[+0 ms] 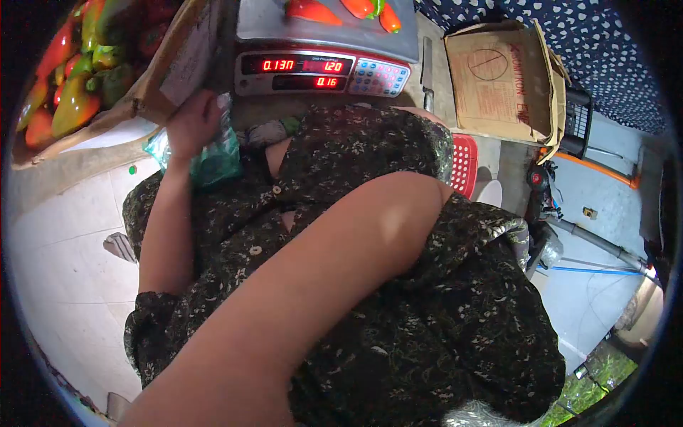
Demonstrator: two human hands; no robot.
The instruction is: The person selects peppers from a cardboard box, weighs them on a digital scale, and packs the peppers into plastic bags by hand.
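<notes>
My left hand (193, 127) is closed on a crumpled green plastic bag (217, 158), just below the left end of a digital scale (249, 71). Whether anything is inside the bag cannot be made out. Red peppers (313, 12) lie on the scale's metal pan (270, 26), cut off by the top edge. Red digits glow on its display. My right arm crosses the front of my dark floral clothing towards the lower left, and its hand is out of view.
At the upper left, a cardboard box (153, 96) holds red and green peppers (77, 103). An opened brown carton (491, 92) stands right of the scale. Below it are a red perforated plastic item (463, 165) and an orange bar (594, 168).
</notes>
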